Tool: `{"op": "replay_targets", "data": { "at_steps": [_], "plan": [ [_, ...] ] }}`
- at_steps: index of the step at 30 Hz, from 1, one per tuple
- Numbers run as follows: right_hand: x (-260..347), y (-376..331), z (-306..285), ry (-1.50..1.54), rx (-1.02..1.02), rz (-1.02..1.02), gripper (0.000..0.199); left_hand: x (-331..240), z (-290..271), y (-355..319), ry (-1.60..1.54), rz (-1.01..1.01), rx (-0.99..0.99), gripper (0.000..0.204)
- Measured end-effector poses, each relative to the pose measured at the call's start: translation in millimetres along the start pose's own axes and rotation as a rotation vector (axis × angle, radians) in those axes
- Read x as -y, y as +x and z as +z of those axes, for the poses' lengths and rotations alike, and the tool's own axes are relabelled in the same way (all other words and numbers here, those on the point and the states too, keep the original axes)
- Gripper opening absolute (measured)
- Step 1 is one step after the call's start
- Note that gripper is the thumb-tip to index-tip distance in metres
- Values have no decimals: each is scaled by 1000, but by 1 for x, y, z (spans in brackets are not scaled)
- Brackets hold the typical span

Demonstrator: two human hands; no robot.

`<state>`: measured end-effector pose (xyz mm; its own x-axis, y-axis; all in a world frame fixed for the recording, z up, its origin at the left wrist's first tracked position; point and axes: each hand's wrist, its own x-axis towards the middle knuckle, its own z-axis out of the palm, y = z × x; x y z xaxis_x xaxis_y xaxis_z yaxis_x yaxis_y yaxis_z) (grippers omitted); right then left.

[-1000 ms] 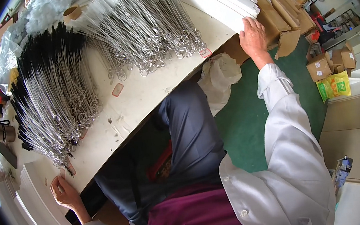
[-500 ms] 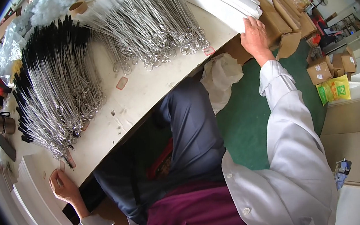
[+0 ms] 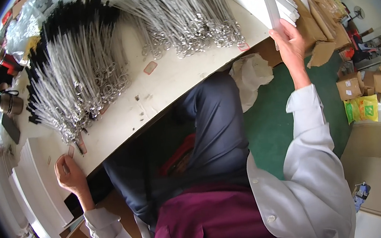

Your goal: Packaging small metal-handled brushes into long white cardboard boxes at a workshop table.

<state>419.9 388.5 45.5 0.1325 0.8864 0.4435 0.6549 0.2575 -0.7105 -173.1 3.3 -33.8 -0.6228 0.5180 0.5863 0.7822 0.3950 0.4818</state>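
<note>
My right hand (image 3: 291, 46) is closed on the near end of a long, narrow white strip (image 3: 266, 2), perhaps a flat-folded carton. The strip is raised over a stack of similar white strips (image 3: 286, 7) at the table's right end. At the left, my left hand (image 3: 71, 176) rests loosely curled on the table edge, with nothing visible in it. Just beyond it lie black-bristled brushes (image 3: 80, 80) with wire stems and looped ends, heaped together. A second heap of wire brushes (image 3: 188, 18) with pale bristles lies at the far middle.
White box-like pieces (image 3: 39, 192) stand left of my left hand. Small red-edged clear pieces (image 3: 150, 67) lie on the white table (image 3: 150, 97). Brown cartons (image 3: 326, 33) stand past the right end. A pale plastic bag (image 3: 251, 76) hangs below the edge; a metal cup (image 3: 9, 102) stands far left.
My right hand has taken hold of a white strip and lifted its near end off the stack. My left hand stays by the table edge. The whole view has shifted slightly.
</note>
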Motion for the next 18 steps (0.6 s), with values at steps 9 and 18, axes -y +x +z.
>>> {"op": "replay_targets", "data": {
  "at_steps": [9, 18],
  "plan": [
    [157, -126, 34, 318, 430, -606, 57, -118, -49, -28, -165, 343, 168, 9],
    [171, -203, 64, 278, 839, -751, 58, -221, -70, -39, -233, 701, 477, 47]
  ]
}}
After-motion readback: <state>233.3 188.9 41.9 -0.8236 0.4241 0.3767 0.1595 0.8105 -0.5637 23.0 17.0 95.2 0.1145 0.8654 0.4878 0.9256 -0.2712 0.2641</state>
